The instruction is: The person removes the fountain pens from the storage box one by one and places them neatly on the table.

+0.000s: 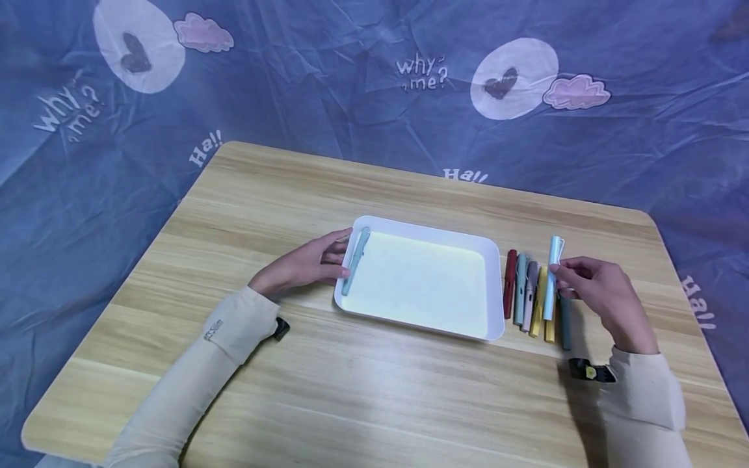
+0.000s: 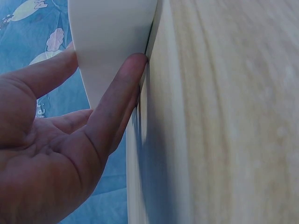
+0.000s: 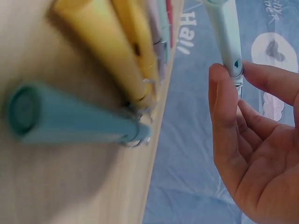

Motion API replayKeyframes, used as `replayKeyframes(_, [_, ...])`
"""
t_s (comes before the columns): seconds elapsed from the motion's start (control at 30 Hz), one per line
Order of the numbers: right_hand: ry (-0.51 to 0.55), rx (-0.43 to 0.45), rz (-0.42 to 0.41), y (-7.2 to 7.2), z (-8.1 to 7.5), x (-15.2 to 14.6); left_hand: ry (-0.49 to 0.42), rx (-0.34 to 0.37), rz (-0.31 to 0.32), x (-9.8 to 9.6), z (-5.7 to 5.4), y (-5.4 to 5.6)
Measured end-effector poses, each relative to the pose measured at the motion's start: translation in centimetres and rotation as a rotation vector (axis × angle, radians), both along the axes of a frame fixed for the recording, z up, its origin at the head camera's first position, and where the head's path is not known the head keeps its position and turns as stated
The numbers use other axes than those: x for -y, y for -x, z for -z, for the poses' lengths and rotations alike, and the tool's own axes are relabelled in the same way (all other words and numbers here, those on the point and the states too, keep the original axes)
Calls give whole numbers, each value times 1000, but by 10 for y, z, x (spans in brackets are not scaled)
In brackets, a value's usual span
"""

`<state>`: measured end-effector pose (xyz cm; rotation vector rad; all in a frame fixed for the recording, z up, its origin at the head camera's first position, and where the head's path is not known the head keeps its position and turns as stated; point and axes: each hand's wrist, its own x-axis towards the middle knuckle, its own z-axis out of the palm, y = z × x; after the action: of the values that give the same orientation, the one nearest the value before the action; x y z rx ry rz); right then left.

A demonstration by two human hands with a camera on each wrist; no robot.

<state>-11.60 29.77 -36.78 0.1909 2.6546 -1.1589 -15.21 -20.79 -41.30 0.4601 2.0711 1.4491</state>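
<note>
My left hand grips the left wall of a white tray, thumb over the rim. Close up in the left wrist view, fingers lie against the tray's outer wall. Inside the tray, along its left side, lies a pale teal pen. Beyond the tray's right side, my right hand pinches a light blue pen between thumb and fingertips, raised above a row of pens. That row holds a dark red pen, a light teal one, a purple pen, yellow pens and a blue-teal pen.
Tray and pens rest on a light wood table with rounded corners. A blue printed cloth hangs behind it. The pen row lies just right of the tray's right wall.
</note>
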Motion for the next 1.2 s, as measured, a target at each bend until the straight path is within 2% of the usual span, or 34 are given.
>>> replayKeyframes(0.23, [0,11,33,-5,6,-13,-8,9,-4,0,-2,-1])
replayKeyframes(0.43, [-33,-2,48,-7,8,-21,-86,92,-23,-2,-2,-2])
replayKeyframes(0.53, [-31,-4,46,-9,10,-26,-78,87,-23,-2,-2,-2])
replayKeyframes(0.67, [-35,32,46,-12,12,-33,-44,55,-19,-1,-2,-2])
replayKeyframes(0.77, [-77,84,44,-13,15,-39,-40,47,-16,-2,-2,-1])
replayKeyframes(0.93, [-118,144,46,-15,19,-46,-75,87,-22,-2,-1,-1])
replayKeyframes(1.03, [-114,151,39,-15,21,-49,-62,69,-20,-1,-1,-1])
replayKeyframes(1.2, [-132,175,16,-15,23,-55,-74,83,-23,-1,0,-1])
